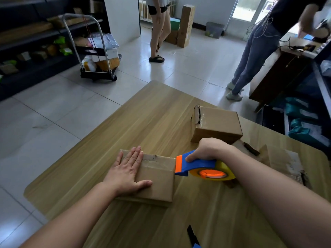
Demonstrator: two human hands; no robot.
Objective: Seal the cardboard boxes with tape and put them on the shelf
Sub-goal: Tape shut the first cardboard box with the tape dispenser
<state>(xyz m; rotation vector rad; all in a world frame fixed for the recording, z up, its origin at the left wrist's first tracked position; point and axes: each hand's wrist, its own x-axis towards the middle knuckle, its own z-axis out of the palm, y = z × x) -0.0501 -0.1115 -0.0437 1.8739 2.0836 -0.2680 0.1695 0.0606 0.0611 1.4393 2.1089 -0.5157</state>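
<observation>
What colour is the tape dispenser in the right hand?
Blue with orange parts: tape dispenser, seen in the head view.

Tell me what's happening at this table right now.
A person is taping a flat cardboard box on the wooden table. The left hand lies flat on its top, holding it down. The right hand grips a blue and orange tape dispenser at the box's right edge, with tape already across the top. A second box sits farther back, untouched.
</observation>
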